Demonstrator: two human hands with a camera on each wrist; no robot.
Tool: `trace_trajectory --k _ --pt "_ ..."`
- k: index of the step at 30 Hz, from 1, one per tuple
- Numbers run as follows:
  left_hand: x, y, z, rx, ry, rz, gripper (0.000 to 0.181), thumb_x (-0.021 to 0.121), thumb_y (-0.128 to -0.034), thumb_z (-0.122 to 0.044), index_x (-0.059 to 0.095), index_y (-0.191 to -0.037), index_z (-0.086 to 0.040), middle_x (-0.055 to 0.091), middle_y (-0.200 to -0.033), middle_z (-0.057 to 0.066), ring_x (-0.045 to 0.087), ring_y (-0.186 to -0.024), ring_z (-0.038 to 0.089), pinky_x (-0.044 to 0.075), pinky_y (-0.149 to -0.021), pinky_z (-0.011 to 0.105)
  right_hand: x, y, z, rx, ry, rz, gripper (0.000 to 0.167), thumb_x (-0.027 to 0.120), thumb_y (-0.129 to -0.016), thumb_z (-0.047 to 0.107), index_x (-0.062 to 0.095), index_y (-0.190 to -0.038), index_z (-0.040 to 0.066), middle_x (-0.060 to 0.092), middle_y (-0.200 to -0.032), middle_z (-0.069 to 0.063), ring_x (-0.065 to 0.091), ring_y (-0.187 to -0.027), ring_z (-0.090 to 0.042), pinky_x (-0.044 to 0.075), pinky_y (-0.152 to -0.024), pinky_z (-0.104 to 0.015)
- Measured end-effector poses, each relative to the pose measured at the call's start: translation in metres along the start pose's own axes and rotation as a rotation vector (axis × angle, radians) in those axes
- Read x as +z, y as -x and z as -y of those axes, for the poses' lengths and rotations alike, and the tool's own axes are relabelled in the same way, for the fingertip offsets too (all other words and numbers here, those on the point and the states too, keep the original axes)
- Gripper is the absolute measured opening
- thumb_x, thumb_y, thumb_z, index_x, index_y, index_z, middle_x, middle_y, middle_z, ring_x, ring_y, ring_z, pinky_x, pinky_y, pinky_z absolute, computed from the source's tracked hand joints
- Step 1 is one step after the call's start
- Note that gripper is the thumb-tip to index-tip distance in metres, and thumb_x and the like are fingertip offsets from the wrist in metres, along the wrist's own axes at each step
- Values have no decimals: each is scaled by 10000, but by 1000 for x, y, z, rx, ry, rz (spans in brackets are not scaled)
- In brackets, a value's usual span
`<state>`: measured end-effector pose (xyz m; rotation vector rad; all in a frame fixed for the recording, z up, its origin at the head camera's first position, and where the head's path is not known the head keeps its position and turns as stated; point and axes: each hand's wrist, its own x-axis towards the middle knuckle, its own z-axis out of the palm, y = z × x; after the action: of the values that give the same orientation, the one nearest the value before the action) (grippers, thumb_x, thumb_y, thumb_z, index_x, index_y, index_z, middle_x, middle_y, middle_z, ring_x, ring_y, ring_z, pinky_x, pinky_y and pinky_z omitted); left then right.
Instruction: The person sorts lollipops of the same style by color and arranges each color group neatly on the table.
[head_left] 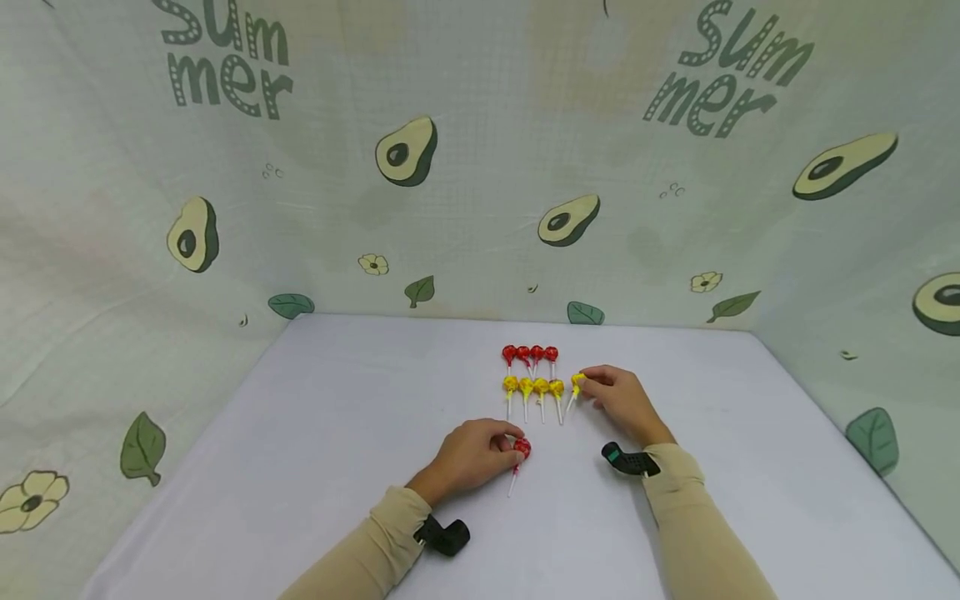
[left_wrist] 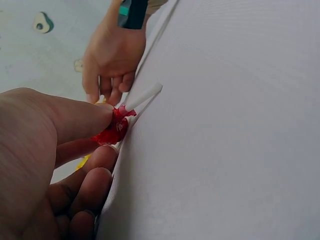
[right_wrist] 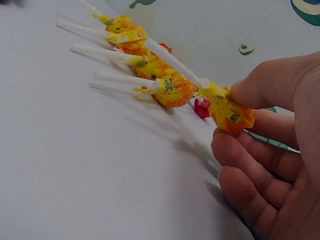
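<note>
My left hand (head_left: 474, 456) pinches the wrapped head of a red lollipop (head_left: 522, 448) between thumb and fingers, low over the table nearer to me than the rows. In the left wrist view its white stick (left_wrist: 145, 96) points away from the palm. With thumb and fingertips my right hand (head_left: 619, 402) holds a yellow lollipop (right_wrist: 231, 112) by its head, at the right end of a row of yellow lollipops (head_left: 542, 387). Behind that row lies a row of red lollipops (head_left: 537, 353), sticks towards me. The yellow heads partly cover the red sticks.
A white cloth covers the table (head_left: 360, 375). Behind it and at both sides hangs a curtain (head_left: 480, 167) printed with avocados, leaves and lettering. A black wrist device (head_left: 630, 460) sits on the right wrist, another black device (head_left: 444, 535) on the left.
</note>
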<state>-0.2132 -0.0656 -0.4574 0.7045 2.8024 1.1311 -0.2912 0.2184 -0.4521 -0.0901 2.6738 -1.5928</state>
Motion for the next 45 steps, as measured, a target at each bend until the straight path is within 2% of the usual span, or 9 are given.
trace_trajectory --k 11,17,26,38,45 --pt "1 2 -2 0 -5 8 196 757 -886 -297 755 -1069 -229 575 -769 -180 519 -664 7 423 -616 234 0 -5 0 62 99 12 386 647 -968 345 673 -1245 78 689 -1080 -76 585 -906 -248 487 -777 -332" --pt "-2 2 -2 7 -15 3 196 757 -883 -295 752 -1065 -223 572 -766 -179 515 -659 6 422 -612 231 2 -8 3 66 101 -3 391 671 -958 342 688 -1237 69 669 -1155 -98 581 -908 -232 479 -755 -322" --pt "-2 1 -2 17 -18 6 206 754 -890 -306 752 -1074 -213 567 -763 -178 510 -649 5 419 -600 230 8 -6 3 47 183 -28 398 648 -975 351 680 -1261 76 633 -1270 -130 575 -975 -239 496 -780 -330" --pt "1 2 1 29 -17 0 206 741 -896 -323 750 -1074 -219 570 -756 -177 517 -654 7 423 -608 233 12 0 6 34 197 -34 358 631 -991 301 671 -1268 77 637 -1258 -129 580 -1007 -255 499 -806 -362" --pt "-1 2 -1 34 -9 -8 192 736 -898 -311 751 -1063 -215 576 -762 -173 524 -666 7 431 -619 236 12 1 7 -1 210 -55 338 626 -989 263 669 -1258 63 652 -1237 -135 580 -1105 -298 498 -905 -445"
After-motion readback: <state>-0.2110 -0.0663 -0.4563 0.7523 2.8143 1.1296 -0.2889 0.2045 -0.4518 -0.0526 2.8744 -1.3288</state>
